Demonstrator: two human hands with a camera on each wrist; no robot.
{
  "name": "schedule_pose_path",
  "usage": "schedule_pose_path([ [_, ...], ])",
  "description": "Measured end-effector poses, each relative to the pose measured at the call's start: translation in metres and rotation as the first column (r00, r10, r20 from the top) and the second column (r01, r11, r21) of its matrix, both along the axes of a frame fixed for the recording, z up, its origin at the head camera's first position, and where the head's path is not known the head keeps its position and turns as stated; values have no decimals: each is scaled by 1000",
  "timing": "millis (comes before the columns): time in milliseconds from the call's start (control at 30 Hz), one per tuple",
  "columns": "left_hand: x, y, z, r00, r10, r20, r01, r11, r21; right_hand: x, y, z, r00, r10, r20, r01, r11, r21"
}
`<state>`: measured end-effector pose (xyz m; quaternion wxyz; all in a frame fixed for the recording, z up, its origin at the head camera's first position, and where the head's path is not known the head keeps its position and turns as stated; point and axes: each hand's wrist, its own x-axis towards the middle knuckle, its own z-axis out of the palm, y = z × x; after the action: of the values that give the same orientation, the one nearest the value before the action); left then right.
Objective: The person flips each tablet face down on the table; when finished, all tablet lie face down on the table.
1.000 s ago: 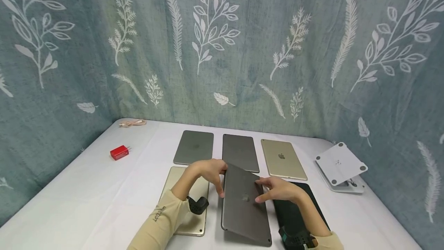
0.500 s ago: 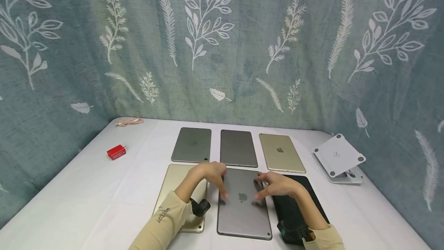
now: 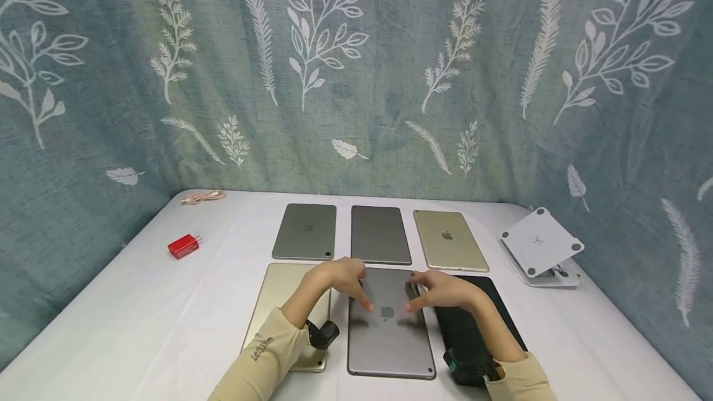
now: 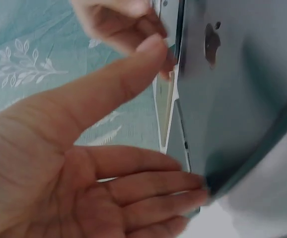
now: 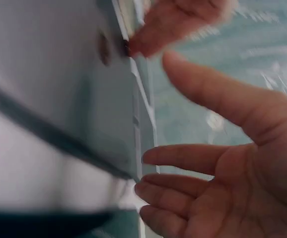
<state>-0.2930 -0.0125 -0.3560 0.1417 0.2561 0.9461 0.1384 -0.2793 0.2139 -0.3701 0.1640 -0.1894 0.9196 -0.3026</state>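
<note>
A grey tablet (image 3: 390, 351) lies flat, back side up, in the front middle of the table, its apple logo showing in the head view. At its far left corner is my left hand (image 3: 344, 278), thumb over the back. My right hand (image 3: 445, 293) mirrors it at the far right corner. In the left wrist view the left fingers (image 4: 153, 198) are straight, tips right at the tablet edge, and the thumb is apart from them. The right fingers (image 5: 178, 191) stretch out likewise in the right wrist view, with thumb and fingers spread.
A gold tablet (image 3: 281, 283) lies under the left forearm, a black one (image 3: 459, 327) under the right. Behind are a green-grey tablet (image 3: 306, 228), a dark grey one (image 3: 381, 234) and a gold one (image 3: 450, 240). A white folding stand (image 3: 540, 243), red charger (image 3: 184, 246) and cable (image 3: 203, 197) lie farther out.
The grey tablet was tilted with its near end raised and both hands at its sides; it has been lowered flat. The hands have loosened at its far corners. The head view has shifted slightly.
</note>
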Motion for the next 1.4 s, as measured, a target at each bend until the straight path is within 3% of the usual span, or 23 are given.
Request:
schedule_pose_path([
  [133, 5, 21, -5, 998, -12, -61, 14, 999, 32, -5, 31, 6, 997, -66, -48, 64, 997, -45],
  [267, 9, 58, -15, 985, -72, -155, 86, 993, 87, -4, 65, 6, 982, -163, -93, 165, 986, 21],
  [367, 12, 86, -22, 979, -79, -191, 102, 988, 115, 0, 87, 2, 973, -213, -90, 220, 973, 72],
  [500, 18, 115, -26, 982, -43, -183, 56, 996, 67, 3, 109, -7, 966, -253, -58, 259, 958, 123],
  [667, 27, 135, -27, 979, -39, -201, 35, 999, -25, 4, 123, -12, 962, -273, -27, 274, 946, 176],
  [767, 30, 141, -26, 976, -50, -213, 36, 997, -67, 5, 127, -11, 960, -278, 26, 272, 953, 133],
  [933, 31, 146, -24, 978, -57, -203, 36, 994, -106, 4, 134, -12, 945, -274, 182, 284, 958, -33],
  [1100, 29, 145, -23, 979, -92, -181, 64, 986, -155, 4, 147, -12, 911, -203, 358, 299, 924, -237],
  [1233, 27, 140, -22, 984, -122, -133, 100, 981, -165, 6, 159, -3, 906, -68, 417, 246, 887, -390],
  [1333, 27, 141, -21, 987, -119, -108, 102, 984, -147, 6, 168, 9, 886, 126, 447, 159, 823, -546],
  [1400, 28, 145, -20, 988, -112, -107, 97, 985, -140, 6, 174, 17, 848, 266, 459, 114, 754, -647],
])
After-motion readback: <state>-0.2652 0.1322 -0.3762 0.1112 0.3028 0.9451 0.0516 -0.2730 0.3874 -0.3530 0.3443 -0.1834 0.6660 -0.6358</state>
